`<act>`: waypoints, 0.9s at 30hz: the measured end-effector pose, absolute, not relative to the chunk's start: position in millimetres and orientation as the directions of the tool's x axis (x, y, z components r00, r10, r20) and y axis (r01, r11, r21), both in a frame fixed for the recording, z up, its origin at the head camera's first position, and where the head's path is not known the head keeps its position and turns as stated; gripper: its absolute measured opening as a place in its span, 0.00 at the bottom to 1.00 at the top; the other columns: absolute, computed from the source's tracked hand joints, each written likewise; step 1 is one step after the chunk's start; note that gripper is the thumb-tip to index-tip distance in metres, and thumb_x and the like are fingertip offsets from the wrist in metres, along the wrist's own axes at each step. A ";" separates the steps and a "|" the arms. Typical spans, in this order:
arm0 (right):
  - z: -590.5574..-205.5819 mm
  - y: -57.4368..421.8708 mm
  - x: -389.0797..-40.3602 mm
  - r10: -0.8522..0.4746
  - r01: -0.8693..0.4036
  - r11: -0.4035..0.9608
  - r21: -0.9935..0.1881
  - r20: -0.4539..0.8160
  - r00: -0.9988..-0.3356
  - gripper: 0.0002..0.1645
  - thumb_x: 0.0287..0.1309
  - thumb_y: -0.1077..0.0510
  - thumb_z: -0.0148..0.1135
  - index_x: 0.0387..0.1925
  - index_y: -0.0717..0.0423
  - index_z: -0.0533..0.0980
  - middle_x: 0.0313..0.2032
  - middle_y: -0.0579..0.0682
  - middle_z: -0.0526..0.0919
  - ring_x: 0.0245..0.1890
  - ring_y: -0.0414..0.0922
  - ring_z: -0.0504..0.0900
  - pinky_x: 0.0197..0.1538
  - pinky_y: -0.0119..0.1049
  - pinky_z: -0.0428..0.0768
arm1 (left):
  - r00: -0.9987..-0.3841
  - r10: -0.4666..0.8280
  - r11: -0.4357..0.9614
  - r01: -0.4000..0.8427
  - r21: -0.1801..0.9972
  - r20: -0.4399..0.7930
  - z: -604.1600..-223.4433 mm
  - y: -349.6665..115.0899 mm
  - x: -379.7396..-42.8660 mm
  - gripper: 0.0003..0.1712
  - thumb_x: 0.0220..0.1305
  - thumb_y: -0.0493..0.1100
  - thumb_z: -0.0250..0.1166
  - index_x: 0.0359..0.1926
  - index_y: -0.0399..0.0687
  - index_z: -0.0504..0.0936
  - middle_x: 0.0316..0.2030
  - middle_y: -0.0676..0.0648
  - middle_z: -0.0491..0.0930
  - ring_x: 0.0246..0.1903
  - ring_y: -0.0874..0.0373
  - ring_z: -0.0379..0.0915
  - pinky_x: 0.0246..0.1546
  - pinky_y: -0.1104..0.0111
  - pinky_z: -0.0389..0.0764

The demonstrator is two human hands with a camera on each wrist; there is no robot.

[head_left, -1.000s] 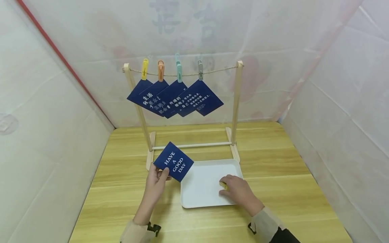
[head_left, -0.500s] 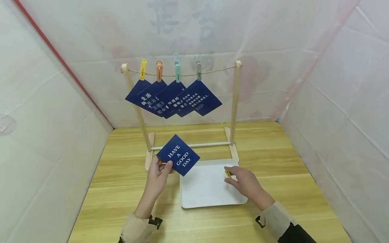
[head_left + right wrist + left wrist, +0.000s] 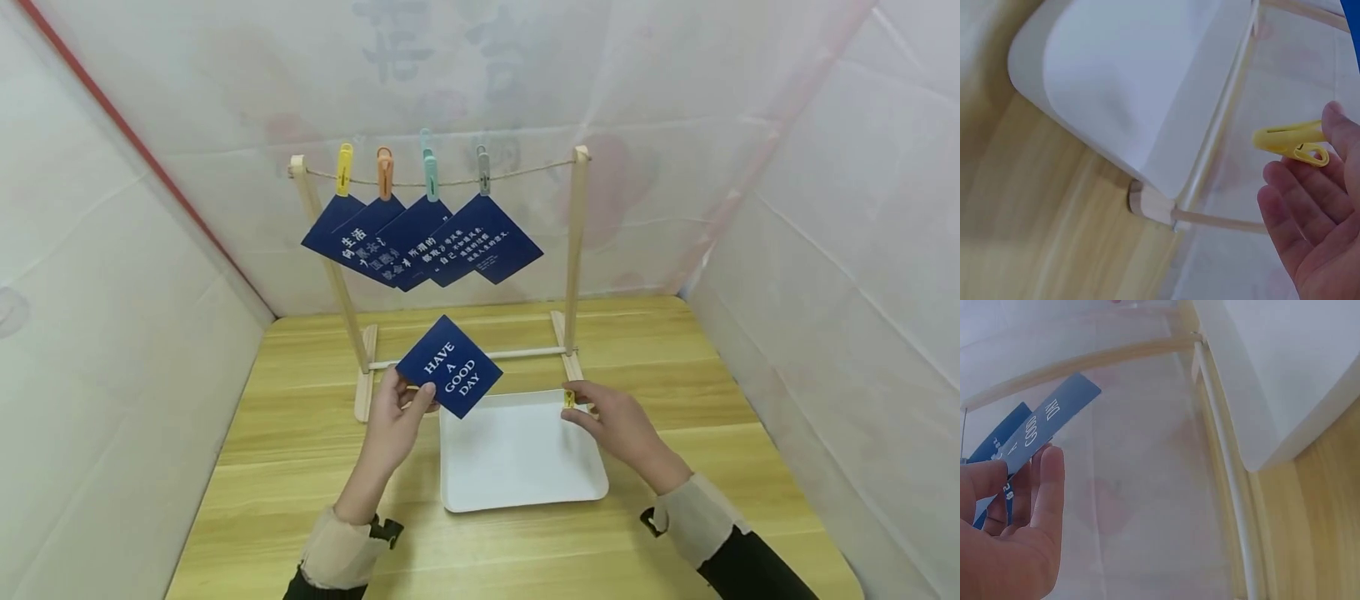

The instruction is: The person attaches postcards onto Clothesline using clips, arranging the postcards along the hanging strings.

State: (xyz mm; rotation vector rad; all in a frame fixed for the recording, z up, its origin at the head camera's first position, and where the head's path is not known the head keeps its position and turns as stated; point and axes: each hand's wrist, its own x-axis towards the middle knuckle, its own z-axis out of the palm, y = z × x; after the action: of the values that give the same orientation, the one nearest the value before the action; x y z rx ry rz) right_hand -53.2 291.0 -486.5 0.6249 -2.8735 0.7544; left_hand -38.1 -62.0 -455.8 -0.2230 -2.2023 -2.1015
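Note:
My left hand [image 3: 395, 421] pinches a square navy card [image 3: 450, 367] by its left corner, in front of the rack; the card reads "HAVE A GOOD DAY". In the left wrist view, the thumb and fingers clasp this card [image 3: 1054, 415] along its edge. Between the thumb and fingers of my right hand [image 3: 618, 421] is a yellow clothespin [image 3: 1288, 134], held above the tray's far right corner. Several navy cards [image 3: 498, 242] hang overlapping from a twine line, each by a clothespin: yellow [image 3: 344, 171], orange [image 3: 385, 175], teal [image 3: 431, 175] and grey [image 3: 483, 171].
A wooden rack [image 3: 576, 250] with two posts carries the twine and stands at the back of the wooden table [image 3: 675, 375]. In front of it lies a white tray [image 3: 525, 467]. Pale fabric walls [image 3: 825, 250] enclose the table at the back and sides.
My right hand has lifted the yellow clothespin up from the tray and away toward the rack. The left hand has brought its card upward and to the right.

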 end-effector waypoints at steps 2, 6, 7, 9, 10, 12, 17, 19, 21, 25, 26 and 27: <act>-480.3 294.1 -55.8 -0.366 -0.422 0.792 -0.441 0.210 -0.907 0.28 0.61 0.46 0.69 0.59 0.52 0.77 0.46 0.49 0.88 0.42 0.47 0.87 0.41 0.41 0.87 | -0.983 0.053 0.054 0.177 0.983 0.174 -451.7 -60.9 -40.0 0.20 0.73 0.38 0.59 0.62 0.42 0.67 0.51 0.37 0.80 0.42 0.42 0.82 0.40 0.60 0.88; -468.1 298.1 -62.1 -0.367 -0.437 0.780 -0.447 0.239 -0.899 0.28 0.62 0.46 0.68 0.59 0.53 0.77 0.44 0.51 0.88 0.39 0.47 0.87 0.40 0.41 0.87 | -0.979 0.068 0.068 0.196 0.978 0.191 -442.9 -59.4 -43.5 0.19 0.73 0.37 0.59 0.62 0.42 0.67 0.50 0.37 0.80 0.42 0.43 0.82 0.40 0.60 0.88; -465.3 298.8 -64.0 -0.369 -0.445 0.776 -0.447 0.252 -0.895 0.27 0.62 0.47 0.67 0.59 0.54 0.77 0.43 0.51 0.88 0.38 0.47 0.87 0.39 0.41 0.87 | -0.978 0.070 0.069 0.199 0.977 0.195 -440.7 -59.0 -44.4 0.19 0.73 0.37 0.59 0.61 0.42 0.67 0.49 0.37 0.80 0.41 0.43 0.82 0.40 0.61 0.88; -459.7 299.5 -67.8 -0.374 -0.461 0.768 -0.444 0.273 -0.886 0.26 0.63 0.49 0.67 0.59 0.54 0.77 0.42 0.51 0.88 0.37 0.46 0.87 0.38 0.40 0.87 | -0.977 0.072 0.071 0.205 0.976 0.200 -436.7 -58.2 -45.8 0.19 0.73 0.37 0.59 0.61 0.42 0.68 0.47 0.37 0.80 0.41 0.43 0.82 0.40 0.62 0.88; -456.9 299.9 -69.6 -0.379 -0.470 0.768 -0.435 0.284 -0.881 0.25 0.64 0.50 0.66 0.59 0.55 0.77 0.42 0.52 0.88 0.37 0.46 0.87 0.38 0.40 0.87 | -0.977 0.073 0.071 0.207 0.976 0.202 -435.0 -57.8 -46.5 0.19 0.73 0.37 0.59 0.61 0.41 0.68 0.46 0.37 0.80 0.41 0.43 0.82 0.40 0.62 0.88; -451.8 300.5 -73.6 -0.388 -0.488 0.770 -0.410 0.307 -0.869 0.24 0.65 0.52 0.65 0.59 0.56 0.76 0.41 0.52 0.88 0.35 0.46 0.87 0.36 0.40 0.87 | -0.975 0.076 0.072 0.213 0.974 0.208 -431.9 -56.9 -47.9 0.19 0.72 0.37 0.59 0.61 0.41 0.68 0.46 0.37 0.80 0.40 0.44 0.82 0.40 0.61 0.88; -437.1 302.7 -81.7 -0.392 -0.501 0.783 -0.370 0.331 -0.858 0.22 0.67 0.53 0.63 0.59 0.57 0.76 0.41 0.54 0.88 0.31 0.45 0.86 0.33 0.43 0.86 | -0.969 0.091 0.074 0.234 0.969 0.228 -425.4 -53.2 -52.2 0.19 0.72 0.38 0.60 0.61 0.42 0.69 0.46 0.37 0.81 0.41 0.44 0.82 0.40 0.57 0.88; -431.6 303.2 -84.5 -0.394 -0.502 0.783 -0.368 0.330 -0.857 0.22 0.68 0.53 0.62 0.59 0.57 0.76 0.41 0.54 0.88 0.31 0.46 0.86 0.34 0.44 0.85 | -0.968 0.092 0.081 0.240 0.967 0.233 -423.5 -51.9 -53.9 0.20 0.72 0.39 0.60 0.61 0.42 0.69 0.46 0.37 0.81 0.41 0.44 0.82 0.41 0.57 0.88; -425.8 302.9 -86.9 -0.396 -0.502 0.785 -0.364 0.329 -0.857 0.22 0.68 0.52 0.61 0.59 0.56 0.75 0.41 0.53 0.87 0.31 0.46 0.86 0.34 0.45 0.85 | -0.968 0.091 0.092 0.242 0.966 0.234 -421.9 -50.6 -55.7 0.20 0.72 0.40 0.61 0.61 0.43 0.69 0.46 0.38 0.81 0.41 0.44 0.83 0.40 0.57 0.88; -414.9 300.1 -93.0 -0.400 -0.501 0.789 -0.357 0.321 -0.859 0.22 0.69 0.50 0.59 0.59 0.55 0.75 0.42 0.53 0.87 0.32 0.46 0.87 0.35 0.46 0.85 | -0.969 0.087 0.105 0.240 0.965 0.232 -418.2 -47.9 -59.6 0.19 0.72 0.41 0.61 0.60 0.44 0.70 0.46 0.39 0.81 0.41 0.45 0.83 0.40 0.61 0.88; -411.6 299.0 -94.7 -0.401 -0.501 0.790 -0.354 0.320 -0.858 0.22 0.70 0.50 0.59 0.59 0.55 0.75 0.42 0.53 0.87 0.32 0.46 0.86 0.35 0.46 0.85 | -0.969 0.087 0.105 0.239 0.965 0.231 -417.0 -47.2 -60.4 0.19 0.72 0.41 0.61 0.60 0.44 0.70 0.46 0.39 0.81 0.41 0.45 0.83 0.40 0.61 0.88; -408.1 297.7 -96.3 -0.403 -0.502 0.792 -0.348 0.320 -0.857 0.22 0.70 0.49 0.59 0.59 0.55 0.75 0.42 0.53 0.87 0.32 0.45 0.86 0.35 0.46 0.85 | -0.969 0.088 0.102 0.239 0.966 0.230 -415.7 -46.5 -61.1 0.19 0.72 0.41 0.61 0.60 0.44 0.70 0.46 0.39 0.81 0.41 0.45 0.82 0.40 0.62 0.88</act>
State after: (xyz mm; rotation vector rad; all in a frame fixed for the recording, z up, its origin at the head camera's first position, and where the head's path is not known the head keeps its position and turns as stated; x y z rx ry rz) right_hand -96.3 297.7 -408.1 0.7056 -2.7528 0.6289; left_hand -61.1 -46.5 -415.7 -0.3352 -2.2440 -2.0047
